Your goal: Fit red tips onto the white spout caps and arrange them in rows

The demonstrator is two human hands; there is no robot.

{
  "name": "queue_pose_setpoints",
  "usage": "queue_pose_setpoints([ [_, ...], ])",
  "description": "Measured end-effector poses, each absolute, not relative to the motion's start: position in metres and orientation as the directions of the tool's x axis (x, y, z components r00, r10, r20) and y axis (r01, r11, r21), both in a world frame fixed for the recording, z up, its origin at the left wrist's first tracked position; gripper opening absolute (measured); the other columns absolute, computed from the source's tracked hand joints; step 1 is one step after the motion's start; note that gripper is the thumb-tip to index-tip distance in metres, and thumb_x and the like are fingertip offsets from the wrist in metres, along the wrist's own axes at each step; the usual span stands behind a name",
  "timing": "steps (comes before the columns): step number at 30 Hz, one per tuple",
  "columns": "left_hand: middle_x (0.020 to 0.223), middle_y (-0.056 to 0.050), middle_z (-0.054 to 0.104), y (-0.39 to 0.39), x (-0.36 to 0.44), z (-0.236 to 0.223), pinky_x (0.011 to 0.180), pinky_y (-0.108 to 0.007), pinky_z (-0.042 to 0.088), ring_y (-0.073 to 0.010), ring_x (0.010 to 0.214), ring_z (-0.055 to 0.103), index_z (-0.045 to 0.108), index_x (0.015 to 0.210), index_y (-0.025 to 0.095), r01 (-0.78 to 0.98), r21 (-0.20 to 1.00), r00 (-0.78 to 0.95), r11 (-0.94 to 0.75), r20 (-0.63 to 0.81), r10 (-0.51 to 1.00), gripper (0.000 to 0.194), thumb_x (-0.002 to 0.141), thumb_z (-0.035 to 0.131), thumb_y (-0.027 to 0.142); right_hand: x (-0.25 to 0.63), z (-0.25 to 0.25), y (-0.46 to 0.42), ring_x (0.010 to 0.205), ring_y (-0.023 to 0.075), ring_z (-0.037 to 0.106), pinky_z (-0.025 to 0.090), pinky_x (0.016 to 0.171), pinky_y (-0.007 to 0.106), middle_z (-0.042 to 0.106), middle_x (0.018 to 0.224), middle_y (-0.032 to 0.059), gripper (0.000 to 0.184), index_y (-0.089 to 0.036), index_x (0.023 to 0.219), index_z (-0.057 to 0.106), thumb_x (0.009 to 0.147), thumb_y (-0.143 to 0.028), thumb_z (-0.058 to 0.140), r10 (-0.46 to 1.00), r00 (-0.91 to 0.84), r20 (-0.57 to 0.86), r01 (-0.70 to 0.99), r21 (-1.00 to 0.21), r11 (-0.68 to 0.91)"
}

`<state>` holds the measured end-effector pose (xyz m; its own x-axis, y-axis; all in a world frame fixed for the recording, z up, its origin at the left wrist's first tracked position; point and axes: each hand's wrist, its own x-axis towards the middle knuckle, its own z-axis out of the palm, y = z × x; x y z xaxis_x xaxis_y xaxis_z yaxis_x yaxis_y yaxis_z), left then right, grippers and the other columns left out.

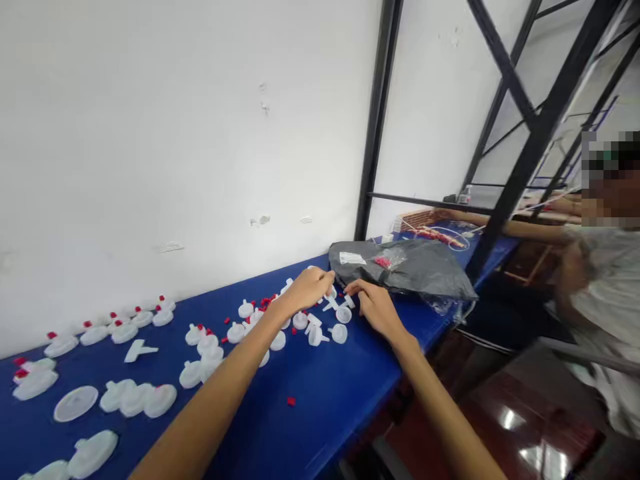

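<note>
Your white wall (175,133) fills the upper L of the view, w/ a black steel frame (534,123) at the R. Blue table (330,400) runs along the wall in front of you. Co-worker in a pale top (607,287) sits at the far R, arm stretched to the table beyond the frame. Dark grey plastic bag (425,270) lies on the table near the wall, just past your R hand (375,307); on it, a clear packet (395,257) w/ red inside and a white label (352,258).

Your L hand (311,288) is over the back of the loose pile, fingers curled in; can't tell if it's got hold of anything. Your R hand's at the pile's R edge, fingers bent, thumb side partly hidden; can't tell its grip either.

Pile = white round plastic pcs w/ short stems (339,333), mid-table, between and below your hands. More sit in rows and clusters to the L, some red-tipped. Flat white disc (76,404) and T-shaped white pc (139,350) lie among those. Smallest: red plastic bits scattered thru the pile, plus one lone red bit (291,401) nearer you.
</note>
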<state>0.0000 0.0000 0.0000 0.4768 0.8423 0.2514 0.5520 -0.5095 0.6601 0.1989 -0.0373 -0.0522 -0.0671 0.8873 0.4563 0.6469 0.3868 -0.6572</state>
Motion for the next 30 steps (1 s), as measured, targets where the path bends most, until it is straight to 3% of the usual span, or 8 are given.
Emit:
queue_pose_setpoints([
  [7, 0.057, -0.003, 0.060, 0.002, -0.005, 0.004, 0.058, -0.027, 0.040, -0.0157, 0.054, 0.055, 0.062, 0.060, 0.018, 0.506, 0.692, 0.534, -0.515, 0.217, 0.817, 0.061, 0.098, 0.025, 0.048, 0.200, -0.051, -0.038, 0.061, 0.0137, 0.064, 0.050, 0.066, 0.026, 0.076, 0.096, 0.0002, 0.043, -0.024, 0.101, 0.074, 0.082, -0.014, 0.037, 0.894, -0.052, 0.445, 0.654, -0.661, 0.368],
  [10, 0.062, -0.005, 0.064, 0.000, -0.007, 0.013, 0.058, -0.027, 0.042, -0.0156, 0.056, 0.057, 0.061, 0.063, 0.018, 0.509, 0.671, 0.545, -0.539, 0.233, 0.805, 0.055, 0.097, 0.027, 0.043, 0.199, -0.051, -0.039, 0.054, 0.0126, 0.062, 0.050, 0.066, 0.027, 0.076, 0.097, -0.0003, 0.041, -0.023, 0.100, 0.074, 0.083, -0.016, 0.037, 0.898, -0.052, 0.437, 0.652, -0.667, 0.362],
  [16, 0.067, -0.005, 0.065, -0.033, -0.036, 0.069, 0.060, -0.030, 0.037, -0.0152, 0.058, 0.052, 0.060, 0.064, 0.019, 0.682, 0.467, 0.436, -0.563, 0.358, 0.825, 0.034, 0.091, 0.041, 0.026, 0.199, -0.056, -0.038, 0.056, 0.0148, 0.063, 0.050, 0.065, 0.029, 0.076, 0.095, 0.0028, 0.037, -0.020, 0.096, 0.071, 0.082, -0.022, 0.036, 0.900, -0.053, 0.433, 0.626, -0.688, 0.368],
  [20, 0.071, -0.006, 0.067, -0.061, -0.087, 0.108, 0.063, -0.030, 0.039, -0.0162, 0.063, 0.054, 0.067, 0.072, 0.019, 0.804, 0.359, 0.359, -0.474, 0.341, 0.869, 0.028, 0.090, 0.047, 0.029, 0.202, -0.059, -0.034, 0.055, 0.0155, 0.064, 0.050, 0.068, 0.032, 0.076, 0.096, 0.0016, 0.037, -0.023, 0.098, 0.070, 0.081, -0.025, 0.037, 0.909, -0.053, 0.412, 0.661, -0.668, 0.341],
  [23, 0.076, -0.006, 0.071, -0.078, -0.148, 0.122, 0.064, -0.029, 0.042, -0.0174, 0.066, 0.059, 0.071, 0.081, 0.018, 0.895, 0.314, 0.255, -0.316, 0.220, 0.942, 0.019, 0.083, 0.057, 0.030, 0.202, -0.058, -0.035, 0.057, 0.0168, 0.065, 0.050, 0.070, 0.034, 0.076, 0.097, 0.0016, 0.038, -0.024, 0.099, 0.070, 0.081, -0.027, 0.038, 0.915, -0.041, 0.402, 0.670, -0.668, 0.324],
  [25, 0.087, -0.004, 0.075, -0.087, -0.195, 0.125, 0.065, -0.027, 0.045, -0.0187, 0.074, 0.064, 0.073, 0.095, 0.023, 0.958, 0.279, -0.046, 0.067, -0.079, 0.996, 0.022, 0.078, 0.061, 0.031, 0.202, -0.056, -0.036, 0.057, 0.0175, 0.066, 0.050, 0.070, 0.035, 0.076, 0.097, 0.0015, 0.038, -0.024, 0.098, 0.071, 0.080, -0.028, 0.038, 0.921, -0.035, 0.389, 0.677, -0.669, 0.308],
  [26, 0.086, -0.005, 0.076, -0.091, -0.218, 0.126, 0.063, -0.028, 0.047, -0.0206, 0.074, 0.066, 0.074, 0.096, 0.022, 0.951, 0.257, -0.130, 0.169, -0.162, 0.978, 0.025, 0.075, 0.063, 0.031, 0.202, -0.056, -0.036, 0.057, 0.0180, 0.066, 0.050, 0.070, 0.035, 0.077, 0.096, 0.0014, 0.038, -0.025, 0.098, 0.071, 0.079, -0.029, 0.038, 0.924, -0.032, 0.381, 0.681, -0.669, 0.299],
  [30, 0.077, -0.010, 0.076, -0.107, -0.299, 0.125, 0.061, -0.030, 0.053, -0.0250, 0.070, 0.068, 0.075, 0.089, 0.020, 0.880, 0.213, -0.352, 0.424, -0.304, 0.885, 0.031, 0.061, 0.073, 0.033, 0.201, -0.056, -0.035, 0.058, 0.0198, 0.067, 0.050, 0.071, 0.037, 0.077, 0.096, 0.0012, 0.038, -0.026, 0.098, 0.070, 0.079, -0.032, 0.037, 0.929, -0.024, 0.369, 0.692, -0.665, 0.281],
])
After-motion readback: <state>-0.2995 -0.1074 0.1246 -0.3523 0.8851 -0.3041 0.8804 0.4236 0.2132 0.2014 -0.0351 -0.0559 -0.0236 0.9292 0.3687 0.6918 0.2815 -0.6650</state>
